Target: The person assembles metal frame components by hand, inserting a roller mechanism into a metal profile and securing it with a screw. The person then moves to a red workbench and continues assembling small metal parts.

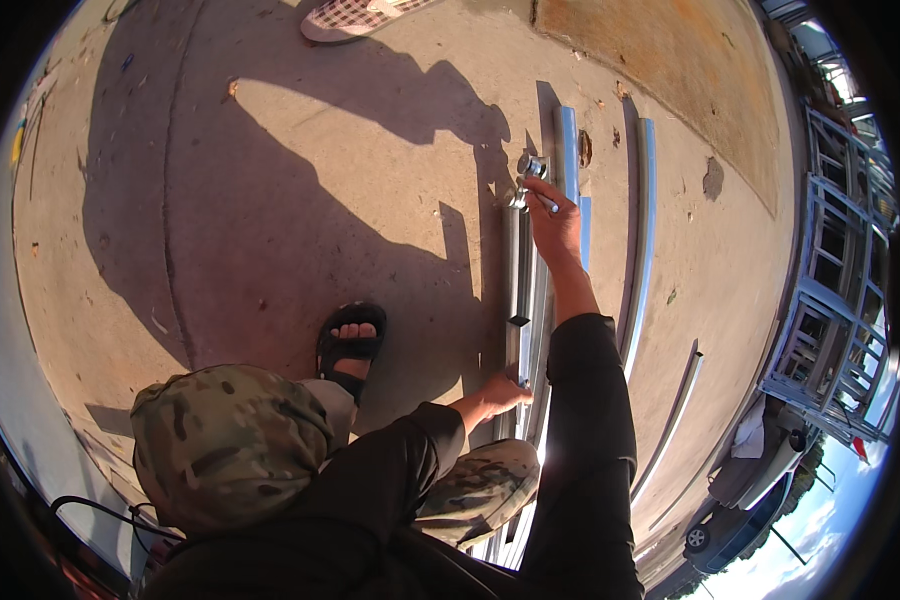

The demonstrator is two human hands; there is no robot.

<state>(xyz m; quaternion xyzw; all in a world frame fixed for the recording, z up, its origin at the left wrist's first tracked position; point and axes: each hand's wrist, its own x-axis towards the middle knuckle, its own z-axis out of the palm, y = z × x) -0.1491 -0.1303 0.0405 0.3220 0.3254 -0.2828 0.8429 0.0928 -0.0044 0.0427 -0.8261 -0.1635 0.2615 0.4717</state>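
Metal profiles (526, 300), long square-section lengths of bright steel or aluminium, lie side by side on the concrete floor (300, 200) and run from about 6 o'clock of the view up toward 12 o'clock. We judge them stiff and fairly light for their length, but awkward: lifted at 1 end they would sag and swing, so we would take hold near the middle, or with 2 hands spread well apart. Their cut ends look sharp, and the smooth skin could slip in a sweaty palm.

At 3 o'clock of the bundle, apart from it, lie 2 more long strips (646, 230), curved only by the lens as far as we can tell. Beyond them, at the 3 o'clock rim, stands a welded metal frame (830, 300).

Our right hand (553, 222) is stretched out toward 12 o'clock and closed around a small silvery tool (527, 176) set against the far part of the profiles; what kind of tool we cannot tell. Our left hand (500, 392) rests nearer, fingers bent down onto the profiles, pressing rather than gripping.

At 9 o'clock of the bundle we see a sandalled foot (351, 345), and at 12 o'clock another person's checked shoe (355, 15).
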